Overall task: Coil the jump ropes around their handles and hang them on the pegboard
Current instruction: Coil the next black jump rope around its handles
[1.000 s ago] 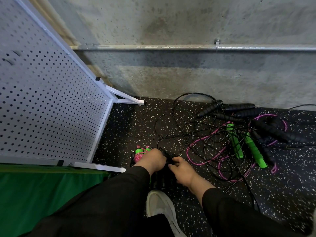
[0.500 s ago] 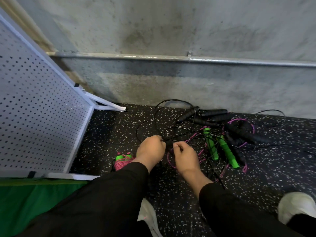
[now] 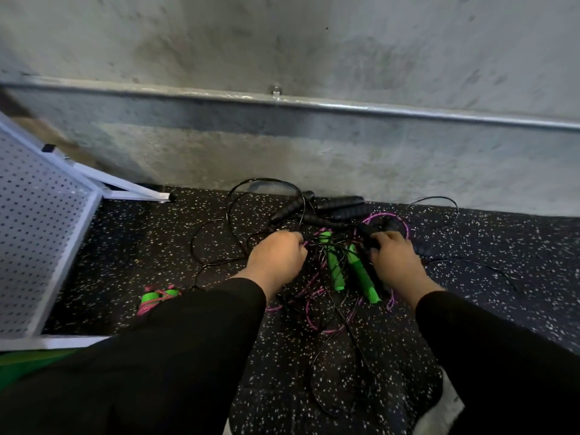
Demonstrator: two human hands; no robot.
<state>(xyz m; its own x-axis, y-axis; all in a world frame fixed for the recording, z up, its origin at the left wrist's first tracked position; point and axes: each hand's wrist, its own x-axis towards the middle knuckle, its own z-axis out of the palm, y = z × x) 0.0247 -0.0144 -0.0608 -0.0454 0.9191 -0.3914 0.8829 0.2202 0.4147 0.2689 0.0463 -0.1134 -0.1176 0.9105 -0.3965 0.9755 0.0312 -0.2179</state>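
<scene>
Looking down through the head camera, I see both of my hands at a tangle of jump ropes on the black speckled rubber floor [image 3: 163, 252].

My left hand [image 3: 277, 255] is curled, knuckles up, over the left edge of the tangle. Its fingertips are hidden, so I cannot tell whether it has hold of a cord. Thin black rope cords [image 3: 219, 243] loop outward to the left of this hand.

My right hand [image 3: 394, 255] has its fingers curled round a black foam handle [image 3: 368, 237] at the right side of the tangle.

Between my hands lie 2 bright green cylindrical handles [image 3: 335, 271], roughly parallel, with their far ends near my knuckles. A thin pink rope cord [image 3: 314, 312] runs beneath and around them. Beyond my hands, 4 or so black ribbed handles [image 3: 339, 204] lie near the base of the grey concrete wall [image 3: 314, 42].

1 jump rope already coiled, green handles wrapped in pink cord [image 3: 158, 298], lies on the floor just beside my left black sleeve [image 3: 194, 334], near the white perforated metal pegboard [image 3: 34, 240]. The pegboard stands at the left edge of the view.

A galvanised metal pipe [image 3: 376, 109] runs horizontally along the wall. A white shoe [image 3: 439, 412] shows at the lower right.
</scene>
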